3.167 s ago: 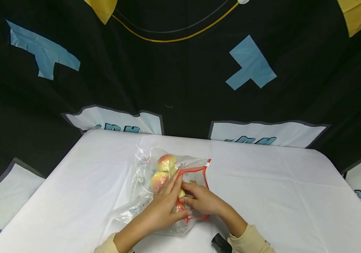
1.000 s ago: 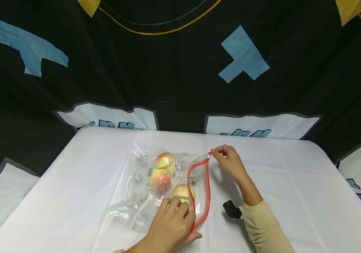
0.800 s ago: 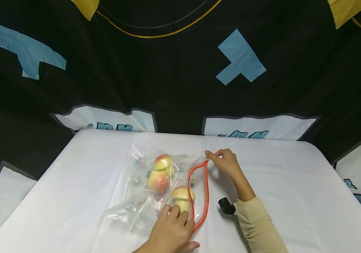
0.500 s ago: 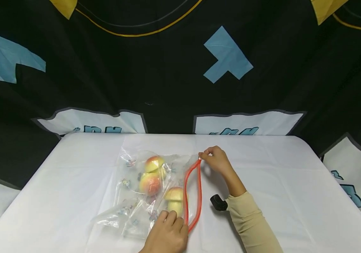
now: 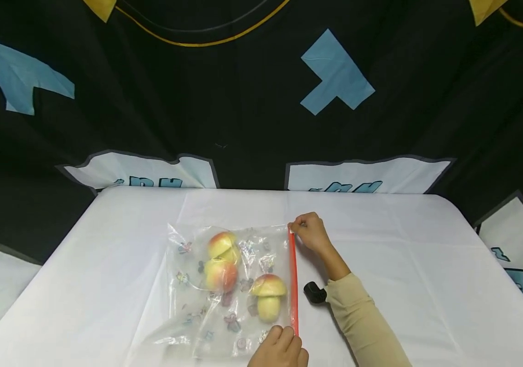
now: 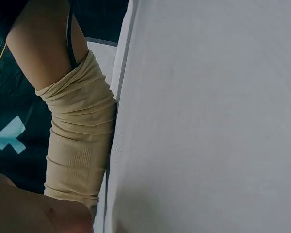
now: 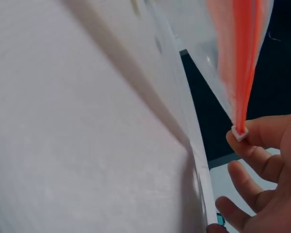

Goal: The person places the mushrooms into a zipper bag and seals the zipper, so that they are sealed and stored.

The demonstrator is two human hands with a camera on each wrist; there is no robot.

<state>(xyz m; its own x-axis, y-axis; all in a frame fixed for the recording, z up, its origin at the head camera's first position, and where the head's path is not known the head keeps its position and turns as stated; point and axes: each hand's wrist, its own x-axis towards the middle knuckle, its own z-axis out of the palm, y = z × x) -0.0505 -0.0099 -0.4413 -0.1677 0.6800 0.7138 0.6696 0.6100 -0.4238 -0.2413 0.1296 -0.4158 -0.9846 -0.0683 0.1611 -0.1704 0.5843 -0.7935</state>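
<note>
Zip bag (image 5: 242, 308): R grip (image 5: 309, 231), arm (image 5: 355, 311) out, pinches far corner; L grip (image 5: 281, 349), curled, holds near end.

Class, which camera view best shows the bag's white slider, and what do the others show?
The right wrist view: the white slider appears large, pinched by the right hand at one end of the red strip. Head shows only a pale speck by that hand; left wrist, none.

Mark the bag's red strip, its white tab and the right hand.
Red strip (image 5: 293, 280), head view: midway along it.
White tab (image 7: 239, 136), right wrist view: lower part.
Right hand (image 5: 312, 233), head view: back of the hand.
</note>
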